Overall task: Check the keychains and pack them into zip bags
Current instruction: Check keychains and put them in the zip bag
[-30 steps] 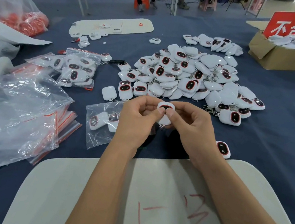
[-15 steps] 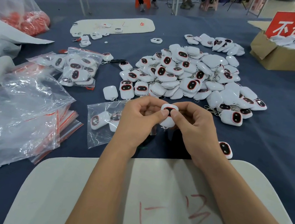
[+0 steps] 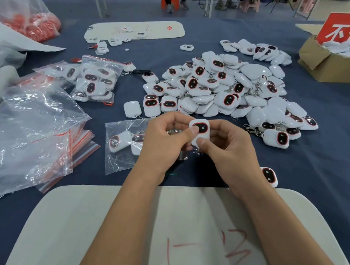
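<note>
A white keychain point(image 3: 202, 129) with a dark red-rimmed oval face is held between both hands at table centre. My left hand point(image 3: 163, 139) pinches its left edge with the thumb on top. My right hand point(image 3: 231, 151) grips its right side and bottom. Under my left hand lies a clear zip bag point(image 3: 120, 146) with keychains inside. Behind the hands is a large pile of loose keychains point(image 3: 229, 90). One keychain point(image 3: 269, 176) lies just right of my right wrist.
Filled zip bags point(image 3: 95, 79) lie at left centre. A stack of empty red-striped zip bags point(image 3: 29, 138) is at the left. A cardboard box point(image 3: 342, 65) with a red sign stands far right. A white board point(image 3: 151, 239) with red writing lies under my forearms.
Both hands have turned the keychain slightly, so its dark face shows more fully; they stay in the same spot.
</note>
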`<state>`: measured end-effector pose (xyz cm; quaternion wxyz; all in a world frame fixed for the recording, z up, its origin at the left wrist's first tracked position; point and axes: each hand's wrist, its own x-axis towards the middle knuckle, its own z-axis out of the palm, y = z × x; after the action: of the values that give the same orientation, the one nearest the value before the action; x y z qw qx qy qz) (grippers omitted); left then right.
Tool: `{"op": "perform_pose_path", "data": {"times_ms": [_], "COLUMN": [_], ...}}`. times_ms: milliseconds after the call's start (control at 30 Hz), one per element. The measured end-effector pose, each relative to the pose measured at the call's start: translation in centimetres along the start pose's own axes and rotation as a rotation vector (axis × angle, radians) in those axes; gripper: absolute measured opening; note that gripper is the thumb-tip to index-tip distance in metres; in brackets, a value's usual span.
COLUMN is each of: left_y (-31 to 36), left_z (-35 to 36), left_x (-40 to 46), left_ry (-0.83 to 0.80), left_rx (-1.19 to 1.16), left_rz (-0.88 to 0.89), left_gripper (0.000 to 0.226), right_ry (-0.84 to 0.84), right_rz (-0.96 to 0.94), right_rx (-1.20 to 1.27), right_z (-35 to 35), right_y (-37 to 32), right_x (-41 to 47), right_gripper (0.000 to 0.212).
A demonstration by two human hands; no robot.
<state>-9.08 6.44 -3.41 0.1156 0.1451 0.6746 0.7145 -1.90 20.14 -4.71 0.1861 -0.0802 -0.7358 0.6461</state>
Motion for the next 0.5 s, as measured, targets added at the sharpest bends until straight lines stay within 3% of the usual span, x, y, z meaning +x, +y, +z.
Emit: {"op": "perform_pose_path", "data": {"times_ms": [500], "left_y": [-0.2], "left_z": [0.44], "left_x": [0.02], "left_ry": [0.028], "left_rx": [0.052], "left_rz": [0.036], "left_gripper": [0.012], "right_ry": [0.047], "right_rz": [-0.02], "right_rx": [-0.019], "right_z": [-0.01], "right_y": [0.09], "right_x": [0.01], "right_gripper": [0.021]}}
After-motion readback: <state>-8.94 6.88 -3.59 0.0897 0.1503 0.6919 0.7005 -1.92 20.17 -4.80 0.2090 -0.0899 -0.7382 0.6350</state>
